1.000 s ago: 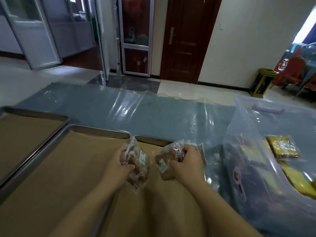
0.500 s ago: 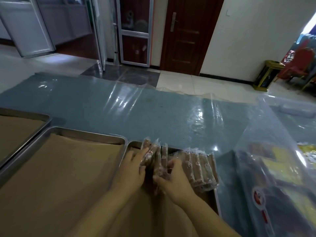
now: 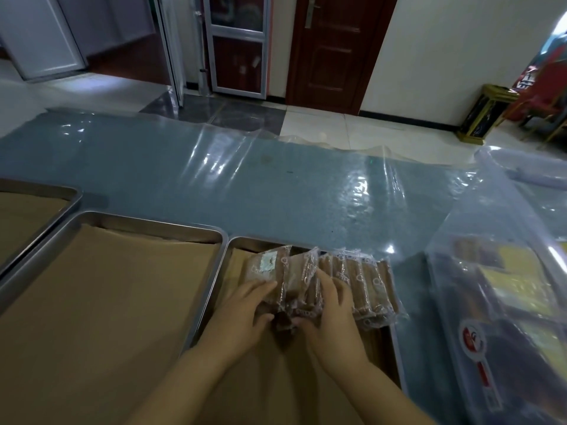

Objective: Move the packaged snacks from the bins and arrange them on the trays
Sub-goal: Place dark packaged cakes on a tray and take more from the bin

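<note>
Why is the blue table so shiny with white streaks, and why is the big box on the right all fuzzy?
Head view: light glares in white streaks off the wrinkled clear plastic sheet over the table; head view: the clear bin sits at the frame's edge, smeared and blurry; head view: the wide lens also bends the door frame.

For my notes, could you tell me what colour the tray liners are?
The liners are tan brown; head view.
</note>
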The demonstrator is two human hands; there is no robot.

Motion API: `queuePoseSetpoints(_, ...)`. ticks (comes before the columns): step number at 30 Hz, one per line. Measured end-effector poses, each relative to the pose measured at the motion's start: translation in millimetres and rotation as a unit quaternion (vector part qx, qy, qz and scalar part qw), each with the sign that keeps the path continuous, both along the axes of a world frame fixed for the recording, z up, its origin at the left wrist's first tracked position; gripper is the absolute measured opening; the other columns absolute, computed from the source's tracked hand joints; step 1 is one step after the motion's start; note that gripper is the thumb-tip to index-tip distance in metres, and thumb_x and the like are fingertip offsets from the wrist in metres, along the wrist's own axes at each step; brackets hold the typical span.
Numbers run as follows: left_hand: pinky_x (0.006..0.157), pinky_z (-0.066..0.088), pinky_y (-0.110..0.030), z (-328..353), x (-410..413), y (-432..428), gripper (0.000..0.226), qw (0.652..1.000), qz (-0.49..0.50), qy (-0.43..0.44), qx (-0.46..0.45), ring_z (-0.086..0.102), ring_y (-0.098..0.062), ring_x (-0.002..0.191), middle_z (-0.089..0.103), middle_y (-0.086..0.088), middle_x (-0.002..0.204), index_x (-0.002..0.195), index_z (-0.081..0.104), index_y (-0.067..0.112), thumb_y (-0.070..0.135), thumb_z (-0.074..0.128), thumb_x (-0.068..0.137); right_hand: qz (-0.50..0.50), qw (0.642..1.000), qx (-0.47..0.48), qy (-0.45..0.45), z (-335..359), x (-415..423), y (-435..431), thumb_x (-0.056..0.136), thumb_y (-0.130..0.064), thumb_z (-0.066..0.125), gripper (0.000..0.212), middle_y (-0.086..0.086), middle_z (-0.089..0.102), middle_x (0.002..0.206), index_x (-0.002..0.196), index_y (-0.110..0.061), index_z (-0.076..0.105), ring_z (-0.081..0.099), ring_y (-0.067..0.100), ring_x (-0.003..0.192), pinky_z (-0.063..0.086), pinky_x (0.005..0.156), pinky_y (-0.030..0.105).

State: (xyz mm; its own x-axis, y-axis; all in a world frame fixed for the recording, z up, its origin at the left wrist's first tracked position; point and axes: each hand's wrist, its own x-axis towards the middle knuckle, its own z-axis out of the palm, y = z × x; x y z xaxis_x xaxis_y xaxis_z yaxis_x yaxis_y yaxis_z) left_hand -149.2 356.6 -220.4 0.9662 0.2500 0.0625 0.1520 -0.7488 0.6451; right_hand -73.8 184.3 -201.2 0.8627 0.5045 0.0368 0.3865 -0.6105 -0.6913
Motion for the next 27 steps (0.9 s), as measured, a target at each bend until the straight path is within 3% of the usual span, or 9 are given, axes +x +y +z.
queuePoseSetpoints(4, 0.109, 0.027, -0.032, 0, 20, 3, 0.053, 1.0, 0.012, 0.009, 0.002, 0.027, -0.014, 0.133, 0.033, 0.01, 0.146, 0.14, 0.037, 0.034, 0.029, 0.056, 0.091, 0.004, 0.994, -0.088, -0.059, 3, 17, 10, 0.082, -0.028, 0.071, 0.078, 0.005, 0.017, 0.15, 0.144, -0.029, 0.023, 0.049, 0.02, 0.119, 0.046, 0.094, 0.03)
queuePoseSetpoints(8, 0.108, 0.032, -0.035, 1, 33, 5, 0.051, 1.0, 0.017, 0.014, 0.014, 0.031, -0.016, 0.13, 0.038, 0.007, 0.143, 0.138, 0.041, 0.032, 0.029, 0.059, 0.09, 0.001, 0.979, -0.159, -0.126, 4, 32, 18, 0.083, -0.036, 0.067, 0.07, 0.009, 0.029, 0.142, 0.139, -0.024, 0.027, 0.037, 0.024, 0.126, 0.04, 0.098, 0.033)
queuePoseSetpoints(13, 0.107, 0.034, -0.035, 2, 24, 2, 0.055, 0.999, 0.023, 0.034, 0.019, 0.033, -0.016, 0.128, 0.039, 0.006, 0.141, 0.137, 0.042, 0.029, 0.031, 0.062, 0.087, 0.006, 0.966, -0.222, -0.13, 7, 29, 12, 0.082, -0.045, 0.065, 0.073, 0.008, 0.032, 0.142, 0.139, -0.022, 0.025, 0.025, 0.028, 0.131, 0.031, 0.107, 0.037)
queuePoseSetpoints(16, 0.098, 0.037, -0.028, 6, 11, 0, 0.047, 0.999, 0.048, 0.022, 0.008, 0.043, -0.016, 0.118, 0.047, 0.004, 0.13, 0.128, 0.051, 0.024, 0.028, 0.066, 0.084, 0.007, 0.967, -0.227, -0.114, 22, 25, 2, 0.082, -0.048, 0.063, 0.07, 0.007, 0.032, 0.143, 0.138, -0.023, 0.029, 0.022, 0.029, 0.132, 0.027, 0.109, 0.04)
queuePoseSetpoints(21, 0.086, 0.04, -0.026, 23, -18, -12, 0.033, 0.999, 0.047, 0.008, 0.023, 0.051, -0.016, 0.105, 0.053, 0.005, 0.113, 0.112, 0.061, 0.026, 0.028, 0.069, 0.08, 0.025, 0.975, -0.193, -0.111, 61, 16, -30, 0.085, -0.042, 0.062, 0.053, 0.004, 0.041, 0.139, 0.131, -0.021, 0.047, 0.032, 0.024, 0.129, 0.033, 0.105, 0.039)
queuePoseSetpoints(24, 0.077, 0.039, -0.023, 40, -36, -25, 0.027, 0.998, 0.049, -0.033, 0.037, 0.055, -0.014, 0.093, 0.053, 0.008, 0.102, 0.103, 0.065, 0.026, 0.027, 0.073, 0.077, 0.053, 0.973, -0.194, -0.114, 89, 1, -52, 0.084, -0.042, 0.062, 0.051, -0.001, 0.045, 0.135, 0.13, -0.024, 0.048, 0.046, 0.019, 0.118, 0.044, 0.091, 0.036)
queuePoseSetpoints(27, 0.076, 0.038, -0.021, 63, -54, -42, 0.024, 0.997, 0.045, -0.049, 0.036, 0.051, -0.005, 0.09, 0.05, 0.015, 0.101, 0.102, 0.064, 0.031, 0.034, 0.071, 0.079, 0.101, 0.961, -0.227, -0.122, 119, -17, -75, 0.085, -0.043, 0.059, 0.045, -0.002, 0.048, 0.127, 0.125, -0.025, 0.05, 0.051, 0.019, 0.108, 0.047, 0.081, 0.033)
